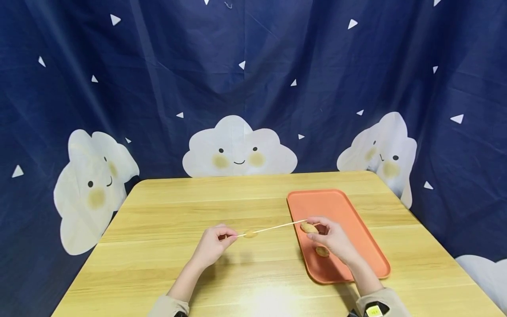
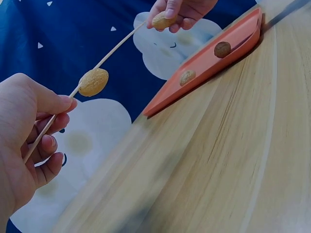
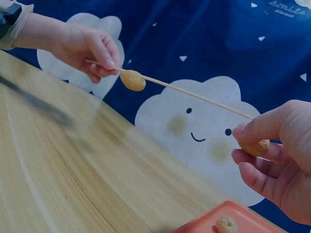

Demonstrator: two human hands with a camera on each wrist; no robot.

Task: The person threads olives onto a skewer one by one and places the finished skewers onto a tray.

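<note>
— What do we see in the left hand (image 1: 211, 245)?

— Thumb and fingers pinched on a stick (image 1: 277, 227), thin, straight and pale like wood. Just beyond the fingertips sits a skewered nugget (image 2: 94, 82), tan, oval and rough-skinned, pierced nearer its edge than its middle.

— And the right hand (image 1: 332, 240)?

— We find it gripping a second nugget (image 3: 256, 147) between thumb and fingers, by the stick's other end and over the tray (image 1: 332, 207).

— Further out?

— The tray is smooth and orange, with rounded corners and a low rim. It lies on the wood-grained counter (image 1: 178, 207). Behind hangs a creased blue curtain (image 1: 214, 53) printed with white triangles and smiling clouds (image 1: 239, 154).

— Do our views agree?

— Not wholly. From the left wrist we count two loose pieces in the tray, a dark one (image 2: 222, 49) and a paler one (image 2: 187, 77). The head view gives us just one, and the right wrist view catches one in a cut-off corner of the tray.

— What is hard to make out?

— The stick's right tip. The right fingers cover it, so we cannot tell whether it touches the second nugget. Both sleeves (image 1: 168, 307) run off the head view's lower edge.
</note>
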